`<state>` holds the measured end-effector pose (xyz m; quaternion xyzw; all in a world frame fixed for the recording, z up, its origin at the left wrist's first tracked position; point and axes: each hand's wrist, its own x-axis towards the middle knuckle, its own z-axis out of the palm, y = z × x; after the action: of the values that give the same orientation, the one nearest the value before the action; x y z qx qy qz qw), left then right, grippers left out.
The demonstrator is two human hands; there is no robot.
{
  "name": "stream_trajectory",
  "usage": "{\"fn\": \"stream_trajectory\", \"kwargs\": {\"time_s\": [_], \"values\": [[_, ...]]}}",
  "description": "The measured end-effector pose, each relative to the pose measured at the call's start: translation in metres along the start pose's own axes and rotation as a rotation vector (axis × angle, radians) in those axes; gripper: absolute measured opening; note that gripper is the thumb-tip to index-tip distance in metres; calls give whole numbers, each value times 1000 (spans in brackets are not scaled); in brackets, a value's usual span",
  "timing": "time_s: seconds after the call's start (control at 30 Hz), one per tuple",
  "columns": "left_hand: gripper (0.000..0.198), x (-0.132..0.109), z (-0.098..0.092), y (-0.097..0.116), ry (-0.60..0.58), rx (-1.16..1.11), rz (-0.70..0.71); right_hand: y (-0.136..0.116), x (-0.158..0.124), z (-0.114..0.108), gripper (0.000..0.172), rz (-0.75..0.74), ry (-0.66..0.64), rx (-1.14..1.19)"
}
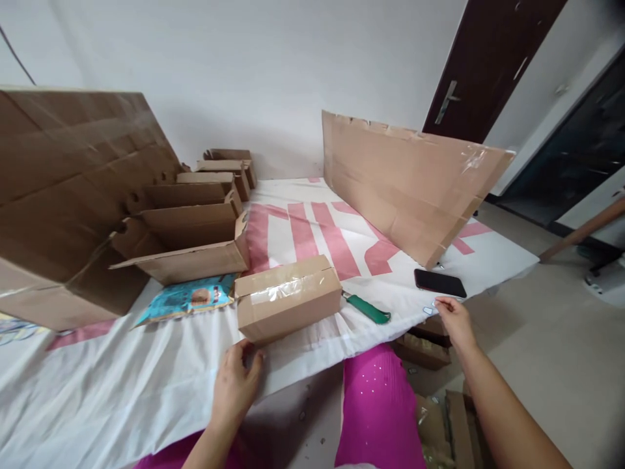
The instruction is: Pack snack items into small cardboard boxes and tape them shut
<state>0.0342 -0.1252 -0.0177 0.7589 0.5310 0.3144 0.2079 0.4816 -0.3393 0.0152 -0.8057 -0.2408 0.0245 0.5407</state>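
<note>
A small closed cardboard box (289, 296) sits near the table's front edge, with clear tape along its top. At its lower left corner rests my left hand (239, 374), thumb apart from the fingers and holding nothing. My right hand (453, 319) is at the table edge beside small pale blue-edged pieces (428, 309); its fingertips are pinched together, and what is between them is too small to name. Just beyond that hand lies a black phone (440, 283). A green-handled tool (367, 308) lies right of the box, its tip partly hidden.
Several open cardboard boxes (195, 260) stand in a row at the left, beside a large carton (83, 189). A blue packet (188, 298) lies before them. An upright cardboard panel (405, 182) stands on the white cloth (293, 195). More boxes (424, 348) are below the edge.
</note>
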Motion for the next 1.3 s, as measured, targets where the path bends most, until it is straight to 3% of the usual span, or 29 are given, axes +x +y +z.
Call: {"fn": "stream_trajectory", "kwargs": {"time_s": [0.1, 0.2, 0.47, 0.77, 1.07, 1.2, 1.3], "values": [[34, 0, 1, 0, -4, 2, -7, 17, 9, -12, 38, 113, 0, 16], [36, 0, 1, -1, -13, 14, -19, 28, 9, -11, 34, 195, -49, 11], [37, 1, 1, -4, -12, 38, 13, 52, 20, -4, 26, 260, -77, -93], [40, 1, 3, -8, -3, 33, 18, 63, 25, -1, 15, 231, -48, -169], [38, 1, 1, -4, 4, 21, 23, 63, 29, 0, 24, 142, 77, -164], [36, 1, 1, -4, 13, 15, 42, 55, 28, 1, 34, 98, 23, -124], [36, 1, 2, -5, 14, 14, 49, 48, 28, 7, 33, 57, -75, -137]]}}
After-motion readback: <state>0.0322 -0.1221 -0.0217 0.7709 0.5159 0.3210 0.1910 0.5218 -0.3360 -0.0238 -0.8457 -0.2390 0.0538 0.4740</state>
